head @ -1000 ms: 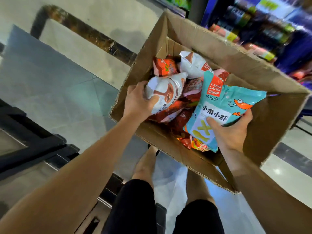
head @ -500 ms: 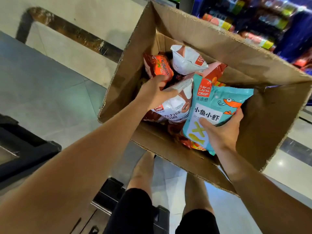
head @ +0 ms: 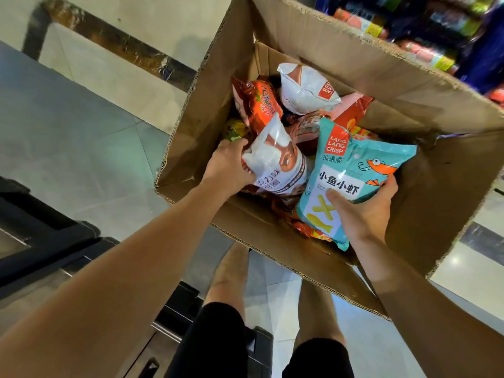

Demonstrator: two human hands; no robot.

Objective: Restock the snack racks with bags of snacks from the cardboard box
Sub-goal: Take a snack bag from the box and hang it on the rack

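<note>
Head view, looking down into the box [head: 354,64], flaps up, standing on the tiled floor [head: 81,137] in front of the person's legs. Left hand [head: 231,167] reaches in over the near-left wall, fingers curled round the left edge of a white bag [head: 275,165] with brown print; it grips that bag, which stands tilted just above the pile and touches the teal bag on its right. Right hand [head: 365,211] comes in over the near-right wall and holds the teal bag [head: 354,175], thumb pressed on the front near the lower label, the other fingers wrapped behind the right edge. Teal bag is lifted above the pile, tilted, top corner toward the box's far side, bottom corner hanging over the near wall. Both bags are inside the box outline, side by side, each at its hand's fingertips. Below them: an orange-red bag [head: 259,105] against the far-left wall, a second white bag [head: 308,91] at the far side, a pink-red bag [head: 354,110] behind the teal one, more red and orange packets under the teal bag, partly hidden. Rack [head: 436,36] with blurred coloured packets at top right, beyond the box. Dark metal frame [head: 54,241] at lower left by the left forearm.
</note>
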